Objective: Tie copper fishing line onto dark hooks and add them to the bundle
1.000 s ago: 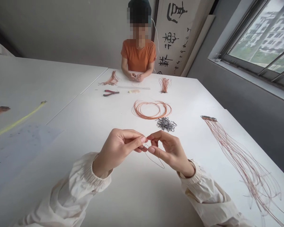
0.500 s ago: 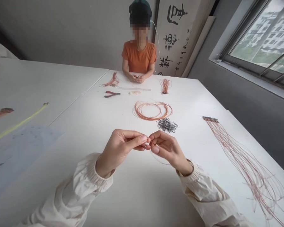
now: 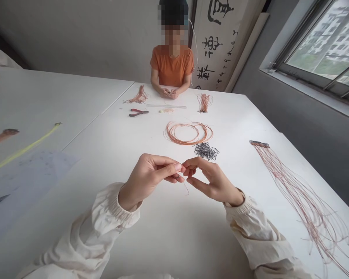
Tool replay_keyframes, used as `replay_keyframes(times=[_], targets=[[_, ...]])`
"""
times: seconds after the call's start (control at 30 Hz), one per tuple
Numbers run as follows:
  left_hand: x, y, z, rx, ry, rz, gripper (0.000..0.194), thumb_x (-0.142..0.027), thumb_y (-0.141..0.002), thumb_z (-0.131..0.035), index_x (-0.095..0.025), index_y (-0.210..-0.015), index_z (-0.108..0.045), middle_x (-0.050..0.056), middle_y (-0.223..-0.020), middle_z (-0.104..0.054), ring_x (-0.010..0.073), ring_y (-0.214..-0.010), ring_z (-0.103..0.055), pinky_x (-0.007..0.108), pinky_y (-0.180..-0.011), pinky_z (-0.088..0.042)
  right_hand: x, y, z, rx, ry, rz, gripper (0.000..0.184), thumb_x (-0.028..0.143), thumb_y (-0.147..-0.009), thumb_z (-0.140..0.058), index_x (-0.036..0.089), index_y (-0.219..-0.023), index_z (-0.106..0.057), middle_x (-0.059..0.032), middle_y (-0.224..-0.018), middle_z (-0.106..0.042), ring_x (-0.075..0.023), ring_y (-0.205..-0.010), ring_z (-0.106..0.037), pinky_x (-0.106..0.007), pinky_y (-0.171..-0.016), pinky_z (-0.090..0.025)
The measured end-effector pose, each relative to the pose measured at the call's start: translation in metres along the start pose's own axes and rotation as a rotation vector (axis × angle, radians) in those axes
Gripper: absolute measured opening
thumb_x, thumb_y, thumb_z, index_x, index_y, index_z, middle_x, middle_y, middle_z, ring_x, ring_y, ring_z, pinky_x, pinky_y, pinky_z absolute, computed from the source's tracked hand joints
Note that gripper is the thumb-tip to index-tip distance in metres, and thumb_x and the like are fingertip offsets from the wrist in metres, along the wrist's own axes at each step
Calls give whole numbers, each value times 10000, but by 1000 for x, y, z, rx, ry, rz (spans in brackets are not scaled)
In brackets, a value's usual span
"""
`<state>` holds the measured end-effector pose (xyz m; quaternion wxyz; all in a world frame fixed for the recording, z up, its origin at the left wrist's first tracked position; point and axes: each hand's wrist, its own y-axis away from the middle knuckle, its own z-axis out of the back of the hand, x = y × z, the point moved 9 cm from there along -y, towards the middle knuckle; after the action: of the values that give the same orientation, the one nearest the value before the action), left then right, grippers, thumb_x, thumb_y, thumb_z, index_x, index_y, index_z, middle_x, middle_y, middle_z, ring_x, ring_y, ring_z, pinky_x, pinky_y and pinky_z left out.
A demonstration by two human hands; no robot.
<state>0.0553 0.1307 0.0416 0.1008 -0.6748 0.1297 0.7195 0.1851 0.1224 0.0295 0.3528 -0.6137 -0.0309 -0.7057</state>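
My left hand [image 3: 151, 174] is closed in a pinch, thumb over the fingers, on a small fish hook [image 3: 179, 176], mostly hidden by the fingertips. A short length of thin orange line [image 3: 187, 190] hangs below the pinch. My right hand [image 3: 211, 178] meets the left fingertips with its bent index finger; its thumb stands apart below, leaving a gap. Nothing shows in that gap. Just beyond my hands lie a pile of dark fish hooks [image 3: 206, 151] and a loose coil of orange line [image 3: 189, 133].
Hooks tied to long lines [image 3: 291, 186] spread at right. Across the table [image 3: 168, 236] sits a person in orange [image 3: 172, 66], hands together, near pliers [image 3: 139, 112], a ruler [image 3: 166, 106] and line bundles [image 3: 204, 102]. At left are a yellow strand [image 3: 26, 148] and a plastic sheet [image 3: 31, 182].
My right thumb and fingers have spread further apart, and the right wrist has shifted slightly right. The line's loop below has become a short hanging end. The left pinch stays.
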Motion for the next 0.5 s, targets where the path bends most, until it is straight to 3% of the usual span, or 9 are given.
replay_keyframes(times=[0.1,0.17,0.27,0.5], targets=[[-1,0,-1,6,0,3,187,-308,-826,-711,-132,-804,-771,80,-817,-758,176,-670,-732,216,-628,-599,-4,0,3,17,-218,-75,168,256,-943,-568,185,-1091,-603,-77,-934,-631,-179,-841,-598,-349,-762,-505],[0,0,-2,10,-2,4,190,-310,-827,-711,-131,-798,-768,79,-807,-757,174,-671,-730,215,-628,-600,-9,0,3,-12,-272,-108,153,284,-904,-642,182,-1015,-615,-52,-857,-617,-158,-759,-573,-320,-696,-486],[2,0,-3,18,-6,2,190,-307,-833,-703,-134,-788,-765,75,-776,-754,174,-682,-726,223,-639,-604,-14,0,-3,-53,-196,-117,217,296,-806,-760,182,-932,-624,-22,-779,-608,-132,-662,-520,-300,-638,-451],[10,-3,-2,-1,33,22,190,-315,-826,-703,-139,-810,-772,78,-783,-762,195,-739,-733,265,-700,-617,-7,5,-4,-238,85,-41,50,233,-871,-648,196,-873,-615,-11,-725,-623,-126,-612,-510,-284,-579,-450]])
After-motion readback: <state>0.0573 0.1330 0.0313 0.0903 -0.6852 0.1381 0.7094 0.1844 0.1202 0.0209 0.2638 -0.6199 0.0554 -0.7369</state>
